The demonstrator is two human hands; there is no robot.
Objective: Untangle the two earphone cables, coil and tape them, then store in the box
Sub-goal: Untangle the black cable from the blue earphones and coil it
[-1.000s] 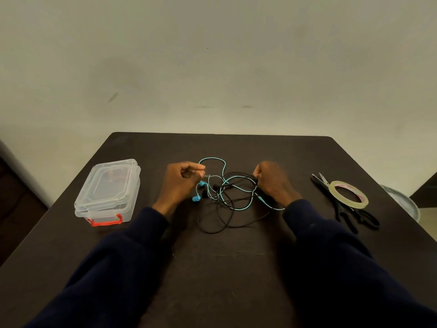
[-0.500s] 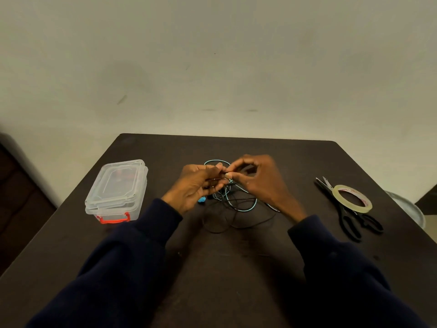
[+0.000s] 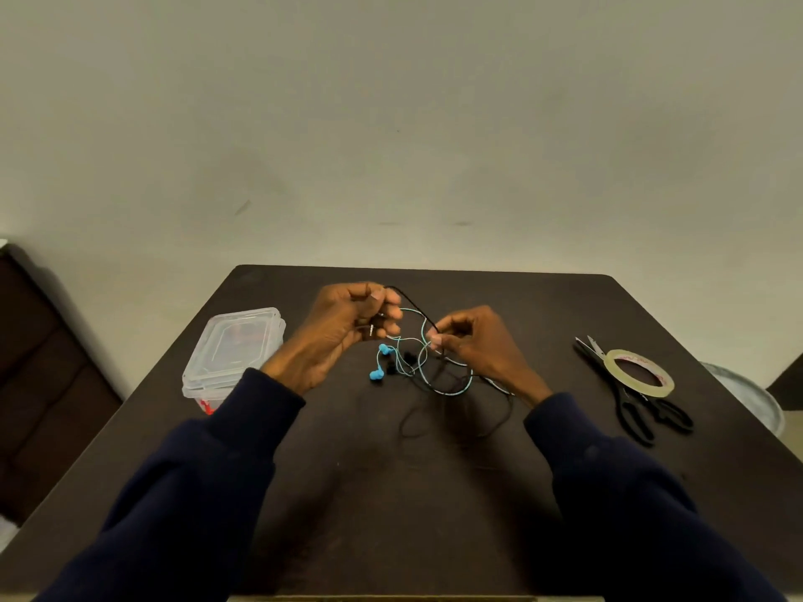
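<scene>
I'm on the untangling step, nothing coiled or taped yet. My left hand [image 3: 347,328] is raised off the surface [image 3: 391,493], fingers curled, pinching what looks like the plug end of the black cable [image 3: 413,304]. That cable runs taut across to my right hand [image 3: 473,345], which pinches it between thumb and fingertips right where the teal cable [image 3: 456,391] crosses. I can't tell whether the teal strand is in that pinch too. The rest of the knot lies on the surface between my wrists, with the blue earbuds [image 3: 377,374] just below my left hand.

Next, I reckon, is feeding that plug back through the teal loops, gently so nothing cinches. The closed box [image 3: 234,349] waits at my left, and the tape roll [image 3: 638,375] sits on the scissors [image 3: 630,423] at my right.
</scene>
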